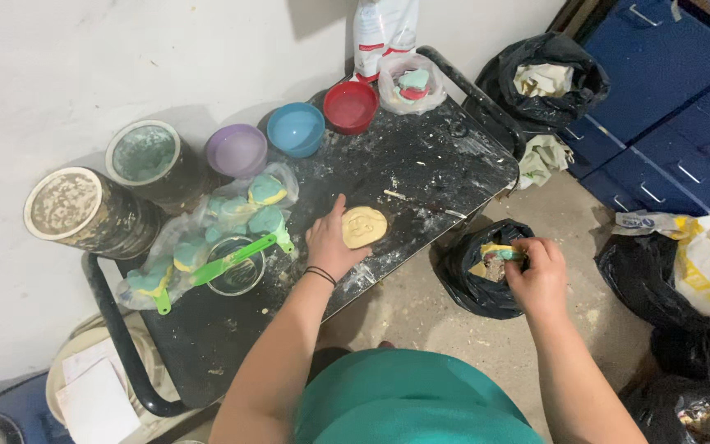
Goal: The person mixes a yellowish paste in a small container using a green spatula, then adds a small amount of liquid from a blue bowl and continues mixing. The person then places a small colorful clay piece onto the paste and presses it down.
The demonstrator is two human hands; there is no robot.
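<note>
A pale yellow disc (363,226), round and flat with shallow relief lines on its top face, lies on the black tabletop (421,164) near the table's front right edge, amid white dust and scratches. The left hand (330,242) rests against the disc's left rim, fingers spread and flat, thumb raised toward the far side; a black band circles the wrist. The right hand (540,267) is off the table, closed around a small teal-and-yellow piece (503,256) at the mouth of a black bag (478,284) on the floor. Left of the disc, a clear bag (207,226) holds several teal-and-yellow moulds, and a green spatula (228,263) lies across a glass jar (236,267). Along the wall stand 2 dusty tins (96,210), then 3 bowls: purple (237,150), blue (296,128) and red (350,107).
</note>
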